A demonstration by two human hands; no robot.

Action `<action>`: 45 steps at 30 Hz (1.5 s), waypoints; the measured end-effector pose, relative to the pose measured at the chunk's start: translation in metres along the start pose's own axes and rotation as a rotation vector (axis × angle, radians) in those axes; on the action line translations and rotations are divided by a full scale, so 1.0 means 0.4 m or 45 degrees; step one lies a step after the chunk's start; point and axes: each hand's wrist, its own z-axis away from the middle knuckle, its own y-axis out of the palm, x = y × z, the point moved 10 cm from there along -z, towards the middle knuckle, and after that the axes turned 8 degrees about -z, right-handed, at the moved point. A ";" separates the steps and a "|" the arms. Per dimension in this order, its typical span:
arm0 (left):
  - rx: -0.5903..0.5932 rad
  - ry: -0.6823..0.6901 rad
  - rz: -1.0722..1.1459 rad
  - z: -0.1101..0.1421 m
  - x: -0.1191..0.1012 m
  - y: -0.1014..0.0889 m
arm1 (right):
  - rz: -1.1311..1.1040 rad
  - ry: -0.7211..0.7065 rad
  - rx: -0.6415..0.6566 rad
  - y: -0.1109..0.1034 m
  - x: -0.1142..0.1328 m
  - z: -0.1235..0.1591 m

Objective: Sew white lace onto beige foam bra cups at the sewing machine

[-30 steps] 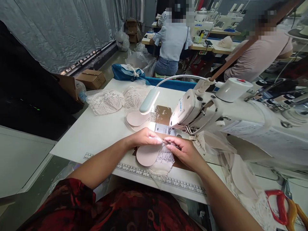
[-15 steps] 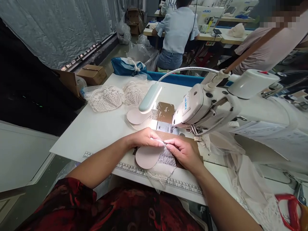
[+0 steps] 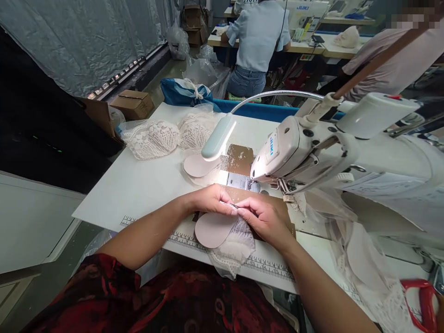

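Note:
Both my hands meet in front of the sewing machine point(image 3: 282, 143). My left hand point(image 3: 213, 199) is closed, thumb and fingers pinching the top edge of a lace bra cup point(image 3: 212, 232). My right hand point(image 3: 267, 218) pinches the same edge just to the right, fingertips nearly touching the left ones. A slim dark thing shows between the right fingers; its kind is unclear. Below the hands hang the smooth beige pad and white lace point(image 3: 239, 245), draped over the table's front edge. The pinched edge itself is mostly hidden by fingers.
A lamp point(image 3: 218, 136) lights the needle area. Another padded cup point(image 3: 201, 165) and lace cups point(image 3: 152, 138) lie to the left and back. More lace pieces point(image 3: 364, 259) and a red-handled tool point(image 3: 421, 303) are at right. A co-worker point(image 3: 258, 41) sits beyond the table.
My fingertips have drawn slightly closer together along the cup's edge. The lace below spreads a little lower and wider. The view has shifted slightly.

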 end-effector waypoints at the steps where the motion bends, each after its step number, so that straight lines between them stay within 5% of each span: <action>1: 0.052 -0.017 -0.004 0.000 0.003 0.011 | 0.001 0.018 -0.011 0.000 -0.007 0.001; 6: 0.082 -0.010 0.036 -0.007 0.001 0.020 | -0.166 0.108 -0.109 -0.006 -0.044 -0.001; 12: 0.245 0.064 -0.076 0.004 -0.006 0.005 | -0.116 0.215 -0.037 -0.002 -0.066 -0.004; 18: 0.033 -0.004 -0.176 0.027 0.018 -0.081 | -0.007 0.291 -0.040 -0.029 -0.111 0.014; 26: -0.113 0.121 -0.136 0.007 -0.001 -0.056 | -0.025 0.124 -0.207 -0.050 -0.058 -0.007; 29: -0.163 0.198 -0.134 -0.002 -0.021 -0.037 | 0.040 0.073 -0.135 -0.023 -0.032 -0.015; 32: -0.360 0.245 -0.175 0.015 -0.049 -0.073 | 0.059 0.080 -0.107 -0.014 -0.032 -0.009; 35: -0.413 0.052 -0.183 0.036 -0.032 -0.108 | 0.002 0.056 -0.163 -0.033 -0.037 0.001; 40: 0.050 -0.164 -0.023 0.035 0.007 -0.010 | -0.088 0.030 -0.205 -0.047 -0.039 0.007; 45: -0.077 -0.023 0.349 0.003 0.000 0.024 | -0.133 0.061 -0.137 -0.021 -0.043 0.009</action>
